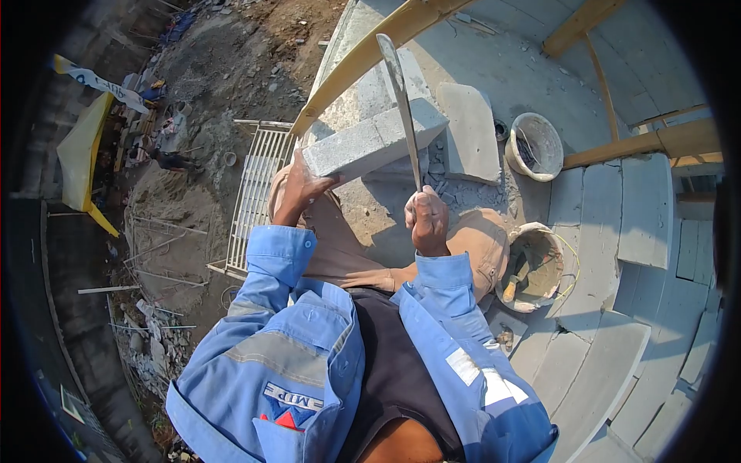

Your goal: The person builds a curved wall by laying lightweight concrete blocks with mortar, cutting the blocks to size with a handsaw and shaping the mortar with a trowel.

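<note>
A long grey block [370, 140] lies slantwise in front of me, over other blocks. My left hand [303, 187] grips its near left end, with the fingers partly hidden beneath it. My right hand [427, 216] is closed round the lower end of a long flat metal blade [401, 100], a machete or similar tool. The blade points up and away, crossing in front of the block near its right part. To the right of the block, a pale flat slab [469, 133] leans among grey rubble.
A white bucket [534, 147] stands at the right, and a second bucket [534, 266] holds a trowel nearer my knee. A block wall [583, 208] rises at the right. Wooden beams [363, 54] cross above. A metal grille [258, 185] borders a drop to the ground at the left.
</note>
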Motion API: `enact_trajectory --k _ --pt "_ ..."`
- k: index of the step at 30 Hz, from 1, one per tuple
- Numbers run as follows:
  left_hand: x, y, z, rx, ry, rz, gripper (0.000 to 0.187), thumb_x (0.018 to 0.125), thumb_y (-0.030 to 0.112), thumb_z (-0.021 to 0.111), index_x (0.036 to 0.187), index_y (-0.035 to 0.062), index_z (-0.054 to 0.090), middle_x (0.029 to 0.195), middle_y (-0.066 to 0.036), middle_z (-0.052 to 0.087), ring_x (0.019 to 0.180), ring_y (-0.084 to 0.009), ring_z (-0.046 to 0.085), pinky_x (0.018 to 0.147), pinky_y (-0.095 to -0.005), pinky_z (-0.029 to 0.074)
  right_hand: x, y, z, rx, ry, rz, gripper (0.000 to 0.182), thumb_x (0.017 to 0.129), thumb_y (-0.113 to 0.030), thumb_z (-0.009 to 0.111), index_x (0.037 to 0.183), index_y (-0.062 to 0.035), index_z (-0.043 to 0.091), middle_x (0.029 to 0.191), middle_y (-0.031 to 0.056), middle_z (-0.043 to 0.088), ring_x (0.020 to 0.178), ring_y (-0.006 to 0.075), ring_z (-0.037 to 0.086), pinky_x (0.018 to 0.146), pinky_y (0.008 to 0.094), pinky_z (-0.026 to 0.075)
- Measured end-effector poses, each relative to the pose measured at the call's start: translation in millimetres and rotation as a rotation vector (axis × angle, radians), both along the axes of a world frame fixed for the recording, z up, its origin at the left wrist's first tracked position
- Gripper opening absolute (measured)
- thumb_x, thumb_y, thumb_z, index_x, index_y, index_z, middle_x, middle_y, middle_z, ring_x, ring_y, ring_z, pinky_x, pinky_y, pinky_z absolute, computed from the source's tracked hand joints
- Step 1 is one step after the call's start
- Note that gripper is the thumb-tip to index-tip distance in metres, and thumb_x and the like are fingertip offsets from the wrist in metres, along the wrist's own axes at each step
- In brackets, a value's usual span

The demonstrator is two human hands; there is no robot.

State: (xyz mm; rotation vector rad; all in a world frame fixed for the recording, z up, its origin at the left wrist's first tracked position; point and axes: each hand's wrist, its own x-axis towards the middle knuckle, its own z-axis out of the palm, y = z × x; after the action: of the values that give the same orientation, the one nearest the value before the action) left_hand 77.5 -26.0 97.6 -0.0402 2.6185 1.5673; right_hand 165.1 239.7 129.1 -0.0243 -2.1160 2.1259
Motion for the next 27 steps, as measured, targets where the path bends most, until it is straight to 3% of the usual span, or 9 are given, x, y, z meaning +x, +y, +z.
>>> enact_trajectory --k 2,5,7,12,14,16,19,22,27 --pt "0.0 -1.4 -5.8 0.048 -0.002 -0.006 0.094 0.066 0.027 0.095 0.133 -0.0043 0.037 0.126 -0.021 0.058 0.118 -0.0286 0.059 0.102 -0.0367 0.046 -6.9 7.7 -15.0 0.077 0.027 -0.01 0.063 0.097 -0.065 0.048 0.07 -0.0085 0.05 0.057 -0.0003 0.046 0.048 0.0076 0.045 0.043 0.0244 0.033" --pt "-4.1 -0.2 -11.8 0.146 0.014 -0.033 0.104 0.064 0.028 0.096 0.141 -0.0035 0.033 0.129 -0.022 0.057 0.122 -0.0296 0.056 0.105 -0.0396 0.044 -14.5 16.8 -36.3 0.138 -0.424 0.105 0.063 0.096 -0.067 0.05 0.071 -0.0084 0.051 0.057 -0.0006 0.045 0.049 0.0073 0.046 0.043 0.0247 0.034" --pt "5.8 0.1 -21.5 0.011 0.259 -0.027 0.111 0.062 0.033 0.097 0.141 -0.005 0.03 0.135 -0.025 0.054 0.128 -0.0312 0.054 0.108 -0.042 0.043 -7.3 12.7 -43.2 0.112 -0.392 0.073 0.063 0.096 -0.067 0.051 0.072 -0.0081 0.052 0.057 -0.0007 0.045 0.049 0.0073 0.046 0.043 0.0245 0.034" --pt "-11.4 1.6 -79.1 -0.235 0.425 -0.161 0.102 0.067 0.032 0.095 0.142 -0.0013 0.035 0.135 -0.018 0.055 0.127 -0.0314 0.054 0.108 -0.0406 0.042 20.5 15.2 -38.2 -0.061 -0.364 -0.021 0.063 0.097 -0.064 0.05 0.07 -0.0076 0.054 0.056 -0.0003 0.05 0.047 0.0091 0.048 0.044 0.0262 0.036" --pt "-11.9 6.2 -54.3 0.257 0.21 -0.086 0.095 0.069 0.031 0.093 0.139 -0.0019 0.039 0.133 -0.017 0.056 0.125 -0.0302 0.055 0.107 -0.039 0.043 25.8 21.4 -34.9 -0.044 -0.352 -0.04 0.063 0.097 -0.065 0.05 0.07 -0.0077 0.054 0.055 -0.0001 0.05 0.047 0.0096 0.049 0.044 0.0267 0.036" --pt "-8.2 4.9 -41.3 0.25 0.223 -0.07 0.09 0.072 0.028 0.092 0.139 -0.0029 0.041 0.131 -0.017 0.058 0.121 -0.0289 0.058 0.104 -0.0392 0.046 32.5 26.1 -35.2 -0.013 -0.349 -0.092 0.064 0.097 -0.065 0.049 0.069 -0.0077 0.054 0.055 0.0 0.049 0.047 0.0096 0.048 0.044 0.0269 0.036" --pt "-0.9 2.7 -31.3 0.712 -0.159 0.157 0.079 0.079 0.029 0.085 0.138 -0.0031 0.044 0.122 -0.019 0.063 0.113 -0.0278 0.062 0.099 -0.0415 0.05 40.5 31.0 -31.2 -0.019 -0.361 -0.122 0.064 0.098 -0.064 0.049 0.068 -0.0077 0.054 0.055 0.0007 0.049 0.048 0.0098 0.048 0.044 0.0271 0.035" --pt "-9.5 -13.3 -77.9 0.756 -0.488 0.297 0.069 0.083 0.051 0.073 0.131 0.0034 0.058 0.118 -0.015 0.067 0.1 -0.0281 0.066 0.093 -0.0414 0.051 41.8 35.2 -41.4 -0.012 -0.338 -0.107 0.062 0.099 -0.062 0.048 0.07 -0.0078 0.054 0.055 0.0012 0.049 0.048 0.01 0.048 0.044 0.0275 0.036" --pt "-47.8 -22.6 -99.4 0.832 -0.696 0.307 0.062 0.085 0.054 0.07 0.125 0.0073 0.063 0.113 -0.014 0.07 0.1 -0.0297 0.066 0.09 -0.0425 0.051 33.6 21.0 -67.4 0.023 -0.403 -0.022 0.061 0.098 -0.063 0.048 0.073 -0.0074 0.053 0.056 0.0007 0.049 0.047 0.0109 0.049 0.044 0.0287 0.037"
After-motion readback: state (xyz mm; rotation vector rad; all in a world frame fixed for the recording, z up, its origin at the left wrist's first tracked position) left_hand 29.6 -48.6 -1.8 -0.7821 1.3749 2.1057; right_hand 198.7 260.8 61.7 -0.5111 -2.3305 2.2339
